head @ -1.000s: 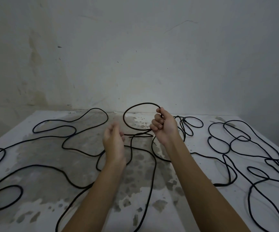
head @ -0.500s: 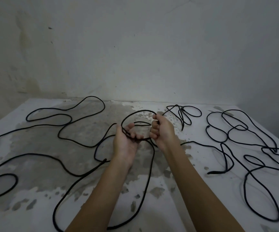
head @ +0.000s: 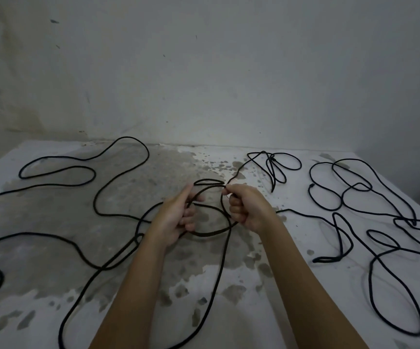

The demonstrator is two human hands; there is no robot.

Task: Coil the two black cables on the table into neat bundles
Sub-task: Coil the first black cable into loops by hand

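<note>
A long black cable (head: 108, 187) sprawls in loose bends over the left and middle of the table. Between my hands a small coil (head: 210, 233) of it is formed, about two turns. My right hand (head: 248, 206) grips the coil's right side, thumb and forefinger pinching the strand at the top. My left hand (head: 176, 215) holds the coil's left side, fingers curled through the loop. A second black cable (head: 370, 212) lies tangled in loops on the right of the table, untouched.
The white table (head: 266, 285) has worn grey patches in its middle. A bare, stained wall (head: 204, 71) stands right behind the table's far edge. Cable slack trails toward the near edge between my forearms and off to the left.
My left hand came up from the table and took the coil's left side. Both hands moved closer together, and a further turn lies on the loop.
</note>
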